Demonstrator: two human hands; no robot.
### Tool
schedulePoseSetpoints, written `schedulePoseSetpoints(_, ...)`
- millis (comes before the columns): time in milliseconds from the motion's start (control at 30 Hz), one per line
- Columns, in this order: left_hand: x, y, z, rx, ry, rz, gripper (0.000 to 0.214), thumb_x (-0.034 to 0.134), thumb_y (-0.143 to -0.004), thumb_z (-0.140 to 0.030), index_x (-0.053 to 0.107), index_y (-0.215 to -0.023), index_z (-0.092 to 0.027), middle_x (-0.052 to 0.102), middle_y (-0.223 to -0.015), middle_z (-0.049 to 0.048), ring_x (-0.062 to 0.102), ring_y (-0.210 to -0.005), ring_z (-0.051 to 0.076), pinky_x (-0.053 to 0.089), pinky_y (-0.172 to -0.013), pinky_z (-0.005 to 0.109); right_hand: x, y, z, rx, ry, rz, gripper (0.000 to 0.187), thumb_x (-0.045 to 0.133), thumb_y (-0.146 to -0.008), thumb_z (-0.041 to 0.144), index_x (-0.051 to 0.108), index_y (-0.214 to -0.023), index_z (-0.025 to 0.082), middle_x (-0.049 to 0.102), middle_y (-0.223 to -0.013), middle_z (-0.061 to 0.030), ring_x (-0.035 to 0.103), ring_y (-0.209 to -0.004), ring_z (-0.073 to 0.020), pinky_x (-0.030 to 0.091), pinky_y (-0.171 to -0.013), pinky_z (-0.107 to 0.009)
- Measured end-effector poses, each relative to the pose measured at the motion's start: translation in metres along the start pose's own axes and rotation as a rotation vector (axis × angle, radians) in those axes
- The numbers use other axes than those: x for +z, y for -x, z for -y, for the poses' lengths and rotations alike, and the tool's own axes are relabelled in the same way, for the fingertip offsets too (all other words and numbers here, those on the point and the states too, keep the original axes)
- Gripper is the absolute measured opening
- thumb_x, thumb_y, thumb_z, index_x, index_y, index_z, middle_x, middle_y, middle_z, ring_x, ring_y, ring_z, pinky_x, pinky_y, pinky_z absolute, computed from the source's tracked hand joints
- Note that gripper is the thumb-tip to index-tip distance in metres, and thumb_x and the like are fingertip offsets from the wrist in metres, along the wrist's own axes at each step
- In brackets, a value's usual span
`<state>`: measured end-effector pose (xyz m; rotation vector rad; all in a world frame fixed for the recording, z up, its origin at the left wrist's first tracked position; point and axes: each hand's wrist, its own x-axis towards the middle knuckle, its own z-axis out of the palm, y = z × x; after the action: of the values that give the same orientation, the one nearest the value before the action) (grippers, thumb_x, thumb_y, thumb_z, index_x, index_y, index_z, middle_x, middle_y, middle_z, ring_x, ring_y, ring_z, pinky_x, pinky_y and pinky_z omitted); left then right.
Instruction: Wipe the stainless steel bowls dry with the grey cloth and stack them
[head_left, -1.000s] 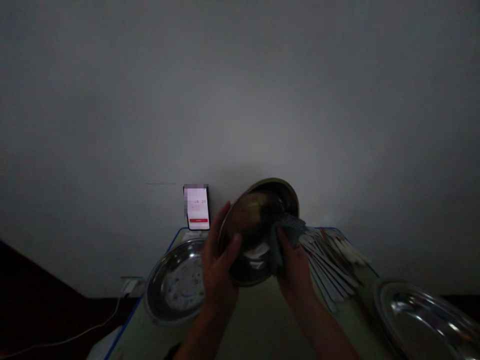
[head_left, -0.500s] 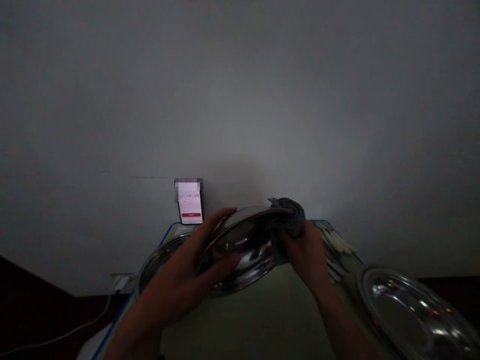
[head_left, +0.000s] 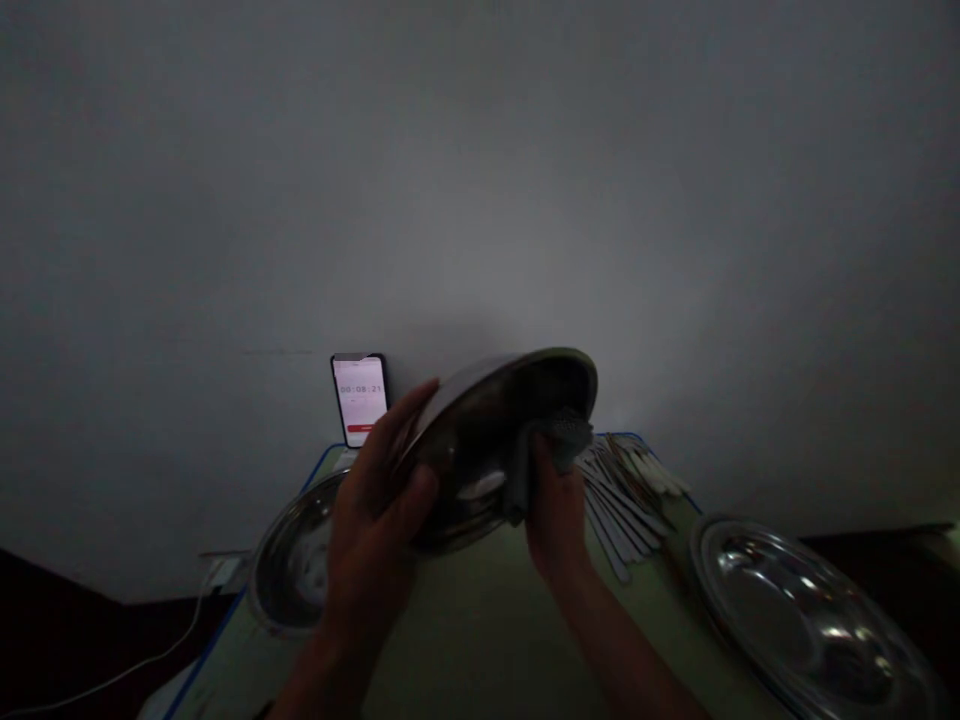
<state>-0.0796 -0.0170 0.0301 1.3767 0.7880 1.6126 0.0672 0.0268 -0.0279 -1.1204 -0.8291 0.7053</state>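
A shiny metal bowl [head_left: 469, 440] is held tilted above the table, its inside facing me. My left hand [head_left: 382, 500] is closed on its left rim, thumb on the inside and fingers behind. My right hand [head_left: 555, 510] is closed on a dark grey cloth [head_left: 566, 435] and presses it against the inner right part of the bowl. The cloth hides some of the bowl's inner wall.
Another metal bowl [head_left: 281, 560] stands at the table's left. A lit phone [head_left: 360, 400] leans on the wall. Several knives and other cutlery [head_left: 619, 510] lie fanned at the right back. A large metal dish [head_left: 817, 620] sits at the right edge of the green table [head_left: 480, 640].
The bowl has been raised and tipped more toward me. My right hand with the cloth has moved from the bowl's right rim to its inside.
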Motion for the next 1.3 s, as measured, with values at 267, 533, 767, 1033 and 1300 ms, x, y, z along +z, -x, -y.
schedulePoseSetpoints(267, 0.007, -0.011, 0.021, 0.056, -0.015, -0.082, 0.057, 0.067, -0.078, -0.03, 0.051, -0.133, -0.03, 0.06, -0.135, 0.0028, 0.053, -0.127, 0.027, 0.042, -0.108, 0.04, 0.012, 0.011, -0.01, 0.29, -0.276, 0.255, 0.045, 0.07, -0.072, 0.046, 0.066, -0.105, 0.016, 0.074, -0.107, -0.01, 0.068, -0.098, -0.0243, 0.052, -0.083, -0.033)
schedulePoseSetpoints(533, -0.029, -0.005, -0.007, -0.118, -0.465, 0.363, 0.057, 0.067, -0.08, -0.04, 0.054, -0.136, -0.036, 0.061, -0.135, 0.0058, 0.06, -0.117, 0.032, 0.053, -0.093, 0.044, -0.027, -0.021, 0.019, -0.383, 0.419, 0.28, 0.013, 0.064, -0.071, 0.025, 0.07, -0.08, 0.019, 0.072, -0.071, -0.0024, 0.064, -0.066, -0.0188, 0.047, -0.061, -0.027)
schedulePoseSetpoints(767, -0.011, -0.005, -0.006, -0.043, -0.58, 0.371, 0.042, 0.061, -0.085, -0.045, 0.063, -0.126, -0.034, 0.07, -0.12, 0.0031, 0.066, -0.105, 0.027, 0.052, -0.091, 0.04, -0.025, -0.018, 0.013, -0.529, 0.455, 0.146, 0.011, 0.056, -0.069, 0.023, 0.066, -0.066, 0.02, 0.065, -0.056, 0.0006, 0.055, -0.051, -0.0144, 0.04, -0.051, -0.024)
schedulePoseSetpoints(1033, -0.011, -0.012, 0.015, 0.115, -0.221, -0.075, 0.035, 0.059, -0.088, -0.042, 0.067, -0.12, -0.029, 0.068, -0.126, 0.0024, 0.061, -0.117, 0.027, 0.048, -0.099, 0.039, 0.011, 0.008, -0.023, 0.274, -0.039, 0.184, 0.041, 0.064, -0.073, 0.056, 0.067, -0.072, 0.015, 0.069, -0.066, -0.0043, 0.064, -0.064, -0.0195, 0.047, -0.055, -0.028)
schedulePoseSetpoints(1300, -0.017, -0.022, 0.024, -0.011, 0.0, 0.008, 0.051, 0.067, -0.079, -0.033, 0.054, -0.129, -0.03, 0.055, -0.141, 0.0042, 0.05, -0.13, 0.029, 0.045, -0.105, 0.041, 0.007, 0.005, -0.02, 0.275, -0.173, 0.346, 0.046, 0.069, -0.073, 0.047, 0.066, -0.108, 0.017, 0.072, -0.113, -0.0104, 0.067, -0.105, -0.0244, 0.051, -0.089, -0.035)
